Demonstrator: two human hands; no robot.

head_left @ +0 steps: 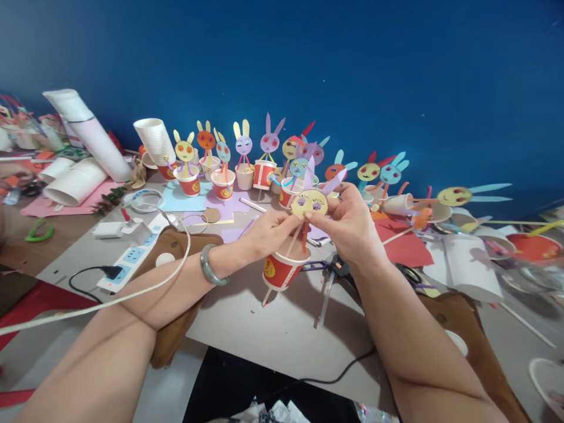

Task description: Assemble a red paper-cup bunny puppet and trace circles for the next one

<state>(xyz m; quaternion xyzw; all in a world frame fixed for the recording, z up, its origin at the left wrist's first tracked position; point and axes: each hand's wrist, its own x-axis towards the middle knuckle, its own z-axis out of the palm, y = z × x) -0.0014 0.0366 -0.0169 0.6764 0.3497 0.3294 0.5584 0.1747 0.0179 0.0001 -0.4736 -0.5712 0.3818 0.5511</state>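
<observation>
Between my two hands is a yellow paper rabbit head [309, 202] with lilac ears and lilac eyes. My left hand [282, 228] pinches its lower left edge, with the thumb near the mouth. My right hand [352, 220] grips the right side, its thumb at the chin and its fingers behind. Below the head, a stick and an orange strip go down into a red and white paper cup [286, 270]. A pale stick end pokes out under the cup, which is tilted a little above the table. A hot glue gun [339, 267] lies beside my right wrist.
Several finished rabbit cups [188, 179] line the blue wall. At left are a power strip [134, 252], a white cable [185, 235] crossing my left forearm, and a stack of paper cups [154, 141]. Red paper [408, 242] and white cups [471, 264] lie at right.
</observation>
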